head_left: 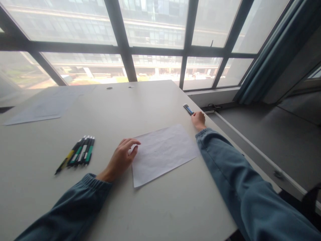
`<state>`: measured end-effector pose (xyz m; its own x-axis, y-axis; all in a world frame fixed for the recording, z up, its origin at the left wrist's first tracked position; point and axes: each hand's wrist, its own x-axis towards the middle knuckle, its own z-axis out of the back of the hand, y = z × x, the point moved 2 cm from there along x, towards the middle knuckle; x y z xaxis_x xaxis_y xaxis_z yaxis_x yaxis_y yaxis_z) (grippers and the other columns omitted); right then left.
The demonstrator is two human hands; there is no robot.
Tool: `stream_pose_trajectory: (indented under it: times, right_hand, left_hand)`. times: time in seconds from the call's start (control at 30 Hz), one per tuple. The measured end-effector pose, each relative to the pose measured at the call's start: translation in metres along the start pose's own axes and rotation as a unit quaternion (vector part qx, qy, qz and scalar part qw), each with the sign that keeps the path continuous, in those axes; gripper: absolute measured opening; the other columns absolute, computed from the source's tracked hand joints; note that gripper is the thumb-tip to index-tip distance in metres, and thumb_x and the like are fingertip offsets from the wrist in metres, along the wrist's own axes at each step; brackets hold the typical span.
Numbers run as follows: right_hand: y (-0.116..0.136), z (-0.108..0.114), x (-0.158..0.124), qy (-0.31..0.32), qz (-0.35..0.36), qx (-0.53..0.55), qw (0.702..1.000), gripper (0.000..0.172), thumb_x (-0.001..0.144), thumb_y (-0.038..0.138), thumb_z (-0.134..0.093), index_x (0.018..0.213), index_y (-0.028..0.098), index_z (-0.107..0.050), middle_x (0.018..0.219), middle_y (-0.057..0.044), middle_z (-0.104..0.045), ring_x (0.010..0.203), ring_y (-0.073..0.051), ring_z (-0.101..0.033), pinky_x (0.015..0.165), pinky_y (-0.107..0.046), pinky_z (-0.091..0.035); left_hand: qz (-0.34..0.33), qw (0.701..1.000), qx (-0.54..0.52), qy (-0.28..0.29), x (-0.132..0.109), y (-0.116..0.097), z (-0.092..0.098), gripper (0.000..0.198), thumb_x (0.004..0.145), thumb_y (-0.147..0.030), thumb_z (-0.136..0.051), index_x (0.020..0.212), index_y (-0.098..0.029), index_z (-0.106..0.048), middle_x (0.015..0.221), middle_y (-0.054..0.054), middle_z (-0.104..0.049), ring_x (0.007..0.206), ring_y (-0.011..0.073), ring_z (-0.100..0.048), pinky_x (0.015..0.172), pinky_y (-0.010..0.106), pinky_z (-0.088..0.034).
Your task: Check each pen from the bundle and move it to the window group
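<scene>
A white sheet of paper (163, 152) lies flat on the grey table (140, 207) in front of me. My left hand (122, 157) rests at the sheet's left edge, its fingers curled loosely with the fingertips touching the paper. My right hand (199, 120) reaches to the table's right edge, and its fingers close around the near ends of a few blue and dark pens (188, 109) lying there. Both arms wear blue sleeves.
Several pens (77, 154), green, black and yellow, lie in a row on the table's left side. Large pale sheets (47, 107) lie at the far left. Windows run behind the table. A curtain (265, 57) hangs at the right, above a grey floor.
</scene>
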<state>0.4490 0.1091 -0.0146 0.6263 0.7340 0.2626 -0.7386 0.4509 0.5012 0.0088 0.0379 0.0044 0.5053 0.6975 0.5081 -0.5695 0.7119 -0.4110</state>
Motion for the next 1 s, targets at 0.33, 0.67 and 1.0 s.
stream_pose_trajectory:
  times: [0.33, 0.67, 1.0]
  right_hand:
    - [0.000, 0.001, 0.000, 0.005, -0.001, -0.008, 1.000, 0.020, 0.091, 0.024, -0.061, 0.095, 0.017, -0.079, 0.099, -0.016, -0.078, 0.100, -0.029, -0.074, 0.092, -0.036, -0.055]
    - [-0.001, 0.001, 0.000, 0.008, 0.008, -0.007, 1.000, 0.023, 0.094, 0.028, -0.060, 0.099, 0.015, -0.078, 0.103, -0.018, -0.077, 0.101, -0.030, -0.073, 0.092, -0.038, -0.055]
    - [0.005, 0.012, -0.014, 0.001, 0.031, 0.013, 0.999, 0.026, 0.096, 0.027, -0.054, 0.102, 0.014, -0.076, 0.105, -0.019, -0.076, 0.101, -0.028, -0.071, 0.093, -0.036, -0.052]
  left_hand:
    - [-0.008, 1.000, -0.012, -0.012, 0.002, -0.006, 0.002, 0.015, 0.095, -0.022, -0.053, 0.094, -0.021, -0.067, 0.098, 0.004, -0.071, 0.094, 0.0202, -0.064, 0.081, 0.031, -0.054]
    - [0.003, 1.000, -0.027, 0.004, 0.000, -0.007, 0.002, 0.016, 0.096, -0.023, -0.052, 0.095, -0.022, -0.068, 0.100, 0.005, -0.070, 0.097, 0.0200, -0.063, 0.079, 0.031, -0.055]
    - [0.014, 0.999, -0.014, 0.029, -0.004, -0.002, 0.002, 0.018, 0.097, -0.026, -0.052, 0.100, -0.022, -0.069, 0.106, 0.006, -0.071, 0.103, 0.0214, -0.064, 0.095, 0.037, -0.053]
